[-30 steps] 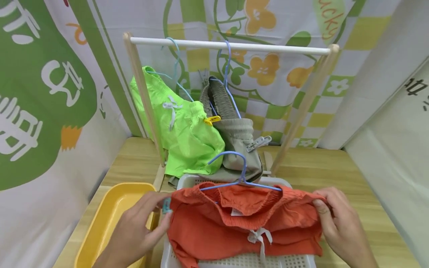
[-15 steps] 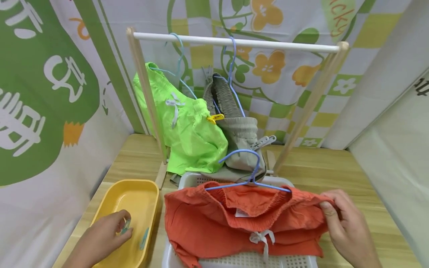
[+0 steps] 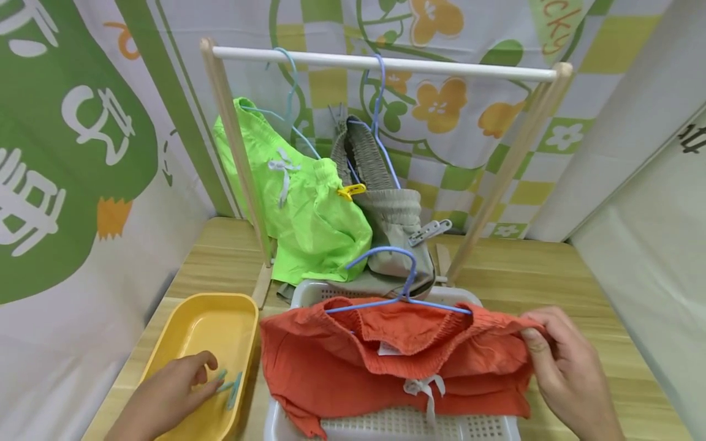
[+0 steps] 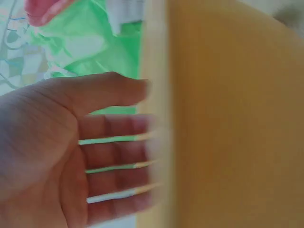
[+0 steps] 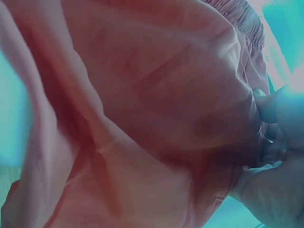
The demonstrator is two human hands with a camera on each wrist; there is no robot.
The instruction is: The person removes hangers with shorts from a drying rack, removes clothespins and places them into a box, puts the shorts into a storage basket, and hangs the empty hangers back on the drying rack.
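Orange-red shorts (image 3: 342,367) with a white drawstring bow hang on a blue hanger (image 3: 410,269) over the white basket. At their right end my right hand (image 3: 568,367) pinches the waistband between thumb and fingers; the right wrist view is filled with the shorts' fabric (image 5: 156,95). Over the yellow tray (image 3: 206,301) is my left hand (image 3: 171,389), its fingers spread and nothing in its grip. Just beyond its fingertips, two teal clothespins (image 3: 234,392) lie toward the tray's right side. In the left wrist view the hand's (image 4: 109,147) fingers reach behind the blurred tray wall.
Behind the basket (image 3: 499,429) stands a drying rack (image 3: 386,63) with a white bar. Bright green shorts (image 3: 309,208) with a yellow clothespin (image 3: 351,192) hang from it, beside grey trousers (image 3: 394,208) with a grey clothespin (image 3: 430,231). Printed fabric walls surround the wooden table (image 3: 551,269).
My left hand has left the shorts' left end with a teal clothespin, moved over the yellow tray and let the clothespin go there. The right hand keeps its hold on the waistband.
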